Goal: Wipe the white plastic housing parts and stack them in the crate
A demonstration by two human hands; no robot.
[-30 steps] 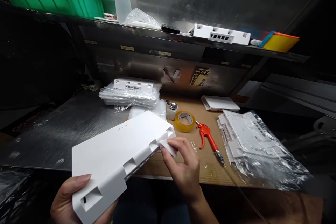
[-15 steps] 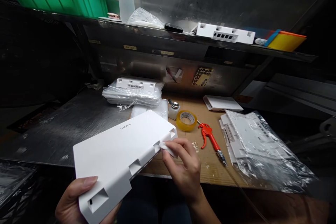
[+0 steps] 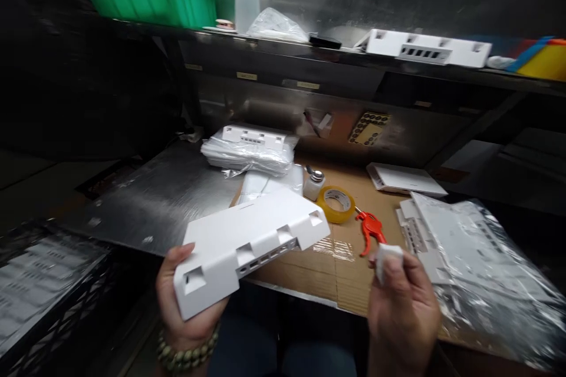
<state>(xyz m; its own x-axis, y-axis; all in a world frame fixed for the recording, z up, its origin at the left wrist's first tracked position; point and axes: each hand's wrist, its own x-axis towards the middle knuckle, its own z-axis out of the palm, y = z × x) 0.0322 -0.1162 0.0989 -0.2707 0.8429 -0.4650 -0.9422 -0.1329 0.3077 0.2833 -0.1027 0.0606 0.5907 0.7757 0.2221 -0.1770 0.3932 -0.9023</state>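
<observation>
My left hand [image 3: 188, 300] grips the near end of a white plastic router casing [image 3: 250, 241], held above the table's front edge with its row of port cut-outs facing me. My right hand [image 3: 404, 312] is off to the right, apart from the casing, pinching a small white wipe [image 3: 385, 258] between thumb and fingers. A beaded bracelet sits on my left wrist.
On the cardboard mat [image 3: 318, 271] lie a yellow tape roll [image 3: 336, 203], a red air blow gun [image 3: 370, 230], a small pump bottle [image 3: 314, 184], and bagged white casings [image 3: 460, 247]. More bagged casings [image 3: 250, 153] sit behind. A black crate [image 3: 39, 294] stands lower left. The shelf holds a green bin [image 3: 145, 3].
My right hand with the wipe has pulled away from the casing's edge to the right. The casing has tilted flatter and turned its ported side towards me. The view shifted left.
</observation>
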